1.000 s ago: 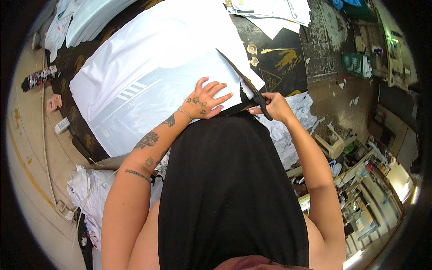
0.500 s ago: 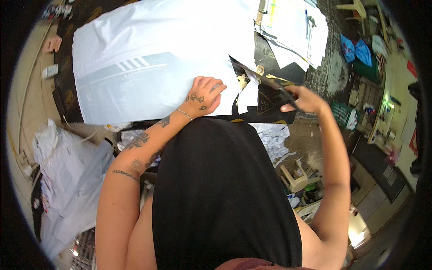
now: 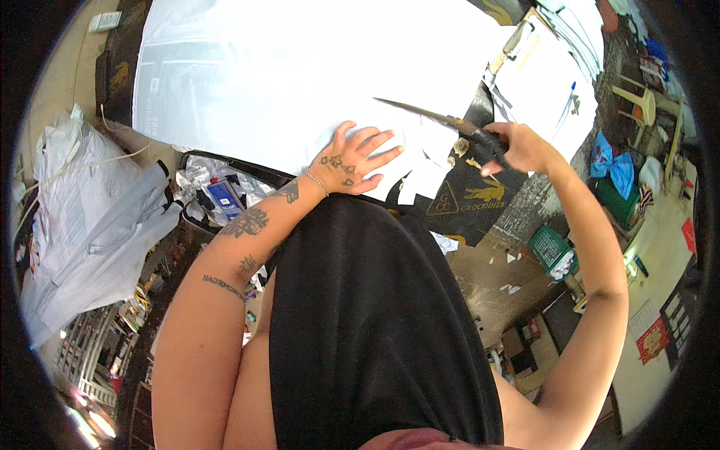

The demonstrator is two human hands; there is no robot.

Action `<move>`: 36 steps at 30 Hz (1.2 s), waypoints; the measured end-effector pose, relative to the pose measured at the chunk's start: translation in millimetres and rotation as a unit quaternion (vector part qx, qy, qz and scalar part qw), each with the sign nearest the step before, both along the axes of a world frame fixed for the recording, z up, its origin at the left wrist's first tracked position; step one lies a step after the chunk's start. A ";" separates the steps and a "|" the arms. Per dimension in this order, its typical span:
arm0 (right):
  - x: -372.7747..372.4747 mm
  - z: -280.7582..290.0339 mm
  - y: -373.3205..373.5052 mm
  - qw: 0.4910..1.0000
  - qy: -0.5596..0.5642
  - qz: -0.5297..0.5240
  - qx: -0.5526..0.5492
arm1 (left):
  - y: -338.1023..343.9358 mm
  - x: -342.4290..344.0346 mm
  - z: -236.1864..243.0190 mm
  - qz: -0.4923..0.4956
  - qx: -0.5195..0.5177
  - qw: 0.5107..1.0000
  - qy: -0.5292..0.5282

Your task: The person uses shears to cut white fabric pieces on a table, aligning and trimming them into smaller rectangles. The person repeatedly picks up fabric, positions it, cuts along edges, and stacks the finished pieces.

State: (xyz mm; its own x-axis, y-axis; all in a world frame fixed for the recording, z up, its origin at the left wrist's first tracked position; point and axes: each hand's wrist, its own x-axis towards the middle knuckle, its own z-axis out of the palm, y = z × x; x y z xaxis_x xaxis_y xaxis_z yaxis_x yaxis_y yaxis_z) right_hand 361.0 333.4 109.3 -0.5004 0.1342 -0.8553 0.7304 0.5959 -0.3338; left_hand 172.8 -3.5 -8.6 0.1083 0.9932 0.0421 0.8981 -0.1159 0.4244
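Your left hand (image 3: 352, 159) lies flat, fingers spread, pressing the big white sheet (image 3: 285, 75) onto the dark table (image 3: 480, 210). Your right hand (image 3: 517, 148) has its grip wrapped tight around the black-handled scissors (image 3: 450, 122), blades pointing left over the sheet's cut edge.

surface: dark black-topped work table (image 3: 480, 214) | on it: large white fabric sheet (image 3: 285, 82) spread flat; small white cut scraps (image 3: 421, 180) near edge; white paper stack (image 3: 536, 90)
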 end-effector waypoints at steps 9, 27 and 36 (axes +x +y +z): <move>-12.4 -1.9 -50.8 0.996 0.051 -0.075 -0.007 | -1.0 1.8 1.2 0.014 0.018 1.000 0.003; -67.3 -9.8 -146.7 0.977 0.028 -0.213 -0.013 | -19.3 -47.9 22.4 0.032 0.011 0.975 -0.219; -106.5 -7.8 -155.0 0.970 0.069 -0.230 -0.023 | -50.7 -85.4 8.0 -0.042 0.017 0.993 -0.111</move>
